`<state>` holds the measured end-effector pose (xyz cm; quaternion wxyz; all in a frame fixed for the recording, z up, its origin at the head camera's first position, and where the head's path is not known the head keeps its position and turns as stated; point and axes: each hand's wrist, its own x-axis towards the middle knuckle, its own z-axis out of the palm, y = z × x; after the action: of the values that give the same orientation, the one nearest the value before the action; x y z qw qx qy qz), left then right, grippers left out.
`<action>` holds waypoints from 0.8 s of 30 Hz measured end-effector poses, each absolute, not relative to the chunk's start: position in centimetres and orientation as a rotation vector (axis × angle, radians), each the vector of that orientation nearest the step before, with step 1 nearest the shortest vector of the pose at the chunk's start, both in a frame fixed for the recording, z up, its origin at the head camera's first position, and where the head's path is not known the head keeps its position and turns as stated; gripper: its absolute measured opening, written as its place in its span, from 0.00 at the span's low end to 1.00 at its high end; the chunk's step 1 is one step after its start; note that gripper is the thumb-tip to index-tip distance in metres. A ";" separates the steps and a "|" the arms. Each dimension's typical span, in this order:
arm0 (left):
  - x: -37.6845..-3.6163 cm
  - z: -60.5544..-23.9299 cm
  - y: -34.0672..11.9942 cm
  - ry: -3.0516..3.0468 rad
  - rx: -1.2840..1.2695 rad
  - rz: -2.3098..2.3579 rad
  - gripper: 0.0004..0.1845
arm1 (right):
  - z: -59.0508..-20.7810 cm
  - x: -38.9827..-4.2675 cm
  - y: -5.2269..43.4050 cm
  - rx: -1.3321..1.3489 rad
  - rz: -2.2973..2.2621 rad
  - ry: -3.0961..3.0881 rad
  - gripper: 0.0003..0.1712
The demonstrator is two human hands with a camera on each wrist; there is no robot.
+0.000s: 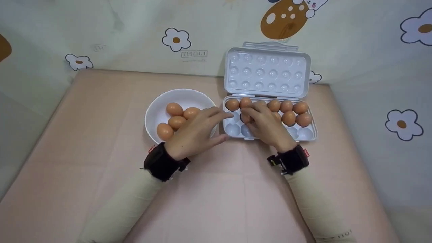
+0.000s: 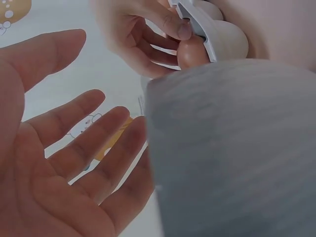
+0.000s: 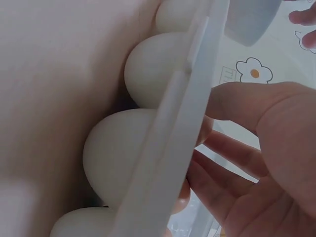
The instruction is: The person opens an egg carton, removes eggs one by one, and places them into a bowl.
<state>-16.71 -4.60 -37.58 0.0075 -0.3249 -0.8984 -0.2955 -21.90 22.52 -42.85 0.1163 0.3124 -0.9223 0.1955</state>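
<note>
My right hand (image 1: pixel 270 126) reaches into the egg carton (image 1: pixel 233 129) and grips a brown egg (image 1: pixel 245 118) in the middle row, second cup from the left. The left wrist view shows thumb and fingers around this egg (image 2: pixel 192 53); in the right wrist view the carton's edge partly hides it. Over the right side of a white bowl (image 1: pixel 152 113), my left hand (image 1: pixel 197 133) is spread with its palm bare, fingers pointing at the carton. Several brown eggs (image 1: pixel 174 109) lie in the bowl, and the hand covers part of it.
The carton's lid (image 1: pixel 266 77) stands raised against the patterned backdrop (image 1: pixel 135 33). Brown eggs (image 1: pixel 287 106) fill much of the back and middle rows; bare cups show in front and at the middle row's left end. A pinkish cloth (image 1: pixel 216 202) covers the table.
</note>
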 end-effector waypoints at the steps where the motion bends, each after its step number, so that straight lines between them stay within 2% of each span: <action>1: -16.7 -37.6 -4.6 -2.806 -1.019 -0.923 0.31 | -42.9 -21.9 22.5 0.913 0.570 -2.704 0.22; 5: -16.8 -37.7 -4.6 -2.796 -1.019 -0.929 0.30 | -43.0 -21.9 22.3 0.901 0.551 -2.723 0.23; 16: -17.0 -37.8 -4.8 -2.760 -1.046 -0.965 0.29 | -43.9 -22.0 21.7 0.931 0.532 -2.618 0.11; 24: -17.2 -37.8 -4.8 -2.773 -1.018 -0.945 0.30 | -43.7 -21.9 22.1 0.816 0.566 -2.686 0.20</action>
<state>-17.16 -4.79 -37.80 0.0199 -0.3281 -0.8940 -0.3045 -21.87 22.07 -43.72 0.1384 0.2822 -0.9289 0.1959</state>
